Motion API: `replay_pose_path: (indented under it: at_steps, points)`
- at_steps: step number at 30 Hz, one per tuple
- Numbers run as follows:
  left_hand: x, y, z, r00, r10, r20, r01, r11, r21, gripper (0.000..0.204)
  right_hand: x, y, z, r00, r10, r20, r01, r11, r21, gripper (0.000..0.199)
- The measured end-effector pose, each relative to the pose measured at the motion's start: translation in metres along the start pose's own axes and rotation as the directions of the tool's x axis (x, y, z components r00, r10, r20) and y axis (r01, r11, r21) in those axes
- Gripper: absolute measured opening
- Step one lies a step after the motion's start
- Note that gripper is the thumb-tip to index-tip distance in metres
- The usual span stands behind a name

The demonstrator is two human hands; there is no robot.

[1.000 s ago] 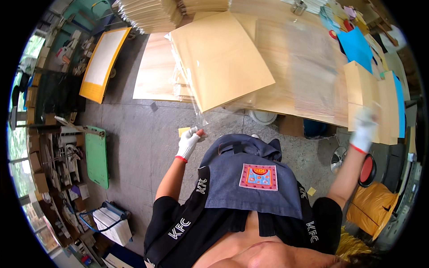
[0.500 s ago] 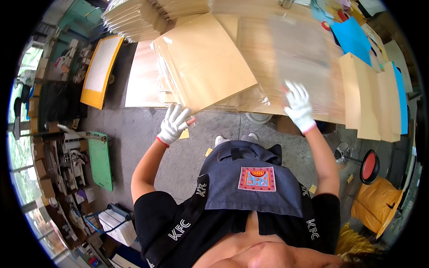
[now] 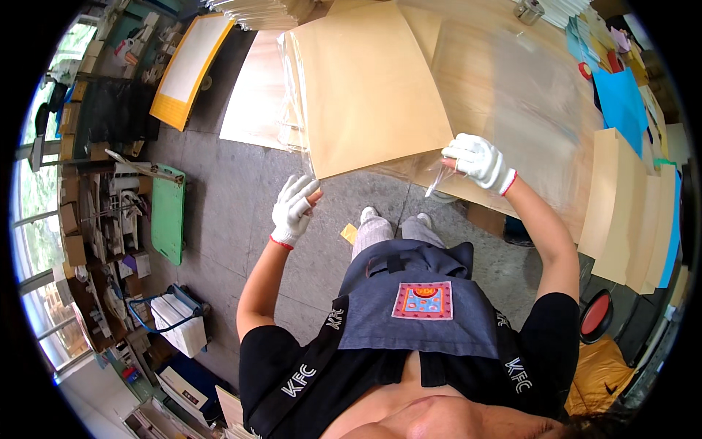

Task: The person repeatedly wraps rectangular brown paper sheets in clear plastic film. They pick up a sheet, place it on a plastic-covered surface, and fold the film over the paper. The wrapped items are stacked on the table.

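Observation:
A large tan paperboard sheet [image 3: 373, 88] lies angled over the front of the table, with clear plastic film [image 3: 292, 110] wrinkled along its left edge. Just below its near left corner is my left hand [image 3: 291, 211], in a white glove with the thumb bare. Its fingers are stretched and slightly bent, with nothing visible in them. My right hand [image 3: 479, 164], gloved the same way, is closed by the sheet's right corner. A loose flap of clear plastic film [image 3: 439, 179] hangs from between its thumb and fingers.
On the wooden table [image 3: 563, 146], more clear film lies to the right. Folded tan boards [image 3: 618, 205] and blue sheets [image 3: 621, 99] line the right side. Stacked sheets [image 3: 263, 11] stand at the back left. A green cart [image 3: 168, 216] and a red-topped stool [image 3: 596, 316] are on the floor.
My right hand has moved left and toward me from the film on the table, closing on the film flap by the sheet's corner. The left hand's fingers have drawn closer together. The view has shifted.

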State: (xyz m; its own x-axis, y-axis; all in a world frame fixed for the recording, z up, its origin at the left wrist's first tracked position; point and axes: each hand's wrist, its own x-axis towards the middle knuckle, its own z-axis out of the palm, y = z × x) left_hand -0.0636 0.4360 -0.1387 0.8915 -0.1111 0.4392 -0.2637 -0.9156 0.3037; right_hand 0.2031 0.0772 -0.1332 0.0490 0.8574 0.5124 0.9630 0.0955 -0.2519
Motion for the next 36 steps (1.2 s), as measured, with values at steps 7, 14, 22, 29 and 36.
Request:
replay_pose_path:
  at_steps: [7, 14, 22, 29, 36]
  points:
    - [-0.018, 0.002, 0.018, 0.918, -0.355, -0.176, 0.279, 0.895, -0.349, 0.02, -0.013, -0.027, 0.003, 0.941, 0.327, -0.085, -0.33, 0.944, -0.027, 0.019]
    - [-0.007, 0.017, 0.045, 0.458, -0.87, -0.184, 0.527, 0.432, -0.732, 0.025, -0.018, -0.047, 0.059, 0.378, 0.884, -0.275, -0.793, 0.462, 0.397, 0.015]
    - [-0.007, -0.005, 0.096, 0.187, -0.964, 0.187, 0.19, -0.151, -0.97, 0.016, -0.008, -0.017, 0.105, 0.072, 0.892, -0.447, -0.851, 0.288, 0.439, 0.037]
    - [-0.005, 0.007, 0.075, 0.286, -0.93, 0.23, 0.487, -0.066, -0.871, 0.024, 0.018, -0.036, 0.061, -0.068, 0.994, 0.085, -0.942, -0.092, 0.323, 0.061]
    - [0.059, 0.023, -0.007, 0.616, -0.781, 0.105, 0.588, 0.367, -0.721, 0.034, 0.013, -0.073, 0.063, 0.117, 0.987, -0.114, -0.9, 0.154, 0.409, 0.059]
